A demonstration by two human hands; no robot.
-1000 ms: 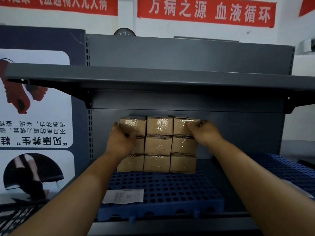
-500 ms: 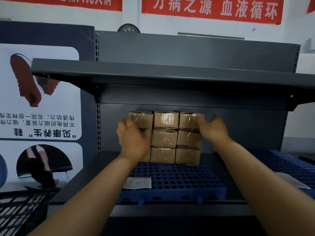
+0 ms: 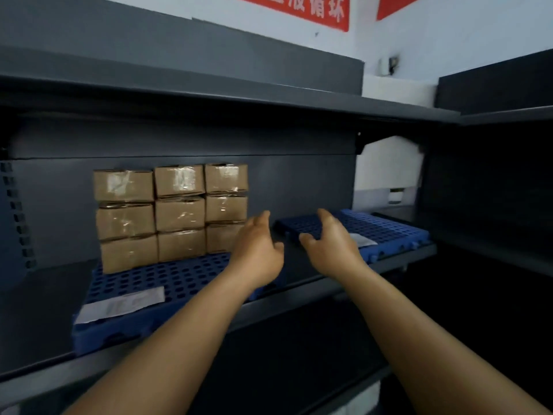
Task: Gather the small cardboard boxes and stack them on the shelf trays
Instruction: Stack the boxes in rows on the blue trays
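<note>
Both hands are free: the left hand (image 3: pixel 258 250) and right hand (image 3: pixel 330 242) hover with fingers loose, holding nothing. The cardboard boxes (image 3: pixel 172 215) sit stacked three by three on the left blue tray (image 3: pixel 167 280). They look light, stiff, tape-slick; best gripped by opposite sides.

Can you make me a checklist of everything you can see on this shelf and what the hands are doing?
Surface: dark grey metal shelf with another shelf above.
Job's things: nine small cardboard boxes stacked three wide and three high at the back of the left blue tray; the right blue tray carries no boxes.
Clutter: a white paper slip on the left tray, another slip on the right one.
Grips: left hand and right hand both open, holding nothing, in the air in front of the gap between the trays.
Cables: nothing seen.
Surroundings: white wall with red banner.
</note>
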